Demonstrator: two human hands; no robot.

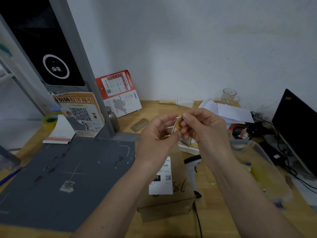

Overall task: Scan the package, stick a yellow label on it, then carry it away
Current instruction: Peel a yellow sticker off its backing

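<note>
A brown cardboard package (180, 200) lies on the wooden desk below my forearms, with a white shipping label (162, 184) and handwritten digits on top. Both hands are raised above it. My left hand (157, 134) and my right hand (204, 129) pinch a small curled yellow label (178, 125) between their fingertips. A white handheld scanner (193, 166) lies just right of the package, partly hidden by my right forearm. A sheet of yellow labels (190, 144) lies on the desk behind the package.
A grey scanning pad (60, 177) with a tall scanner stand (56, 62) fills the left. A tape roll (49, 120), a notepad, leaflets, papers and a glass mug (229, 96) sit around the back. A clear plastic box (264, 167), cables and a black monitor (298, 127) crowd the right.
</note>
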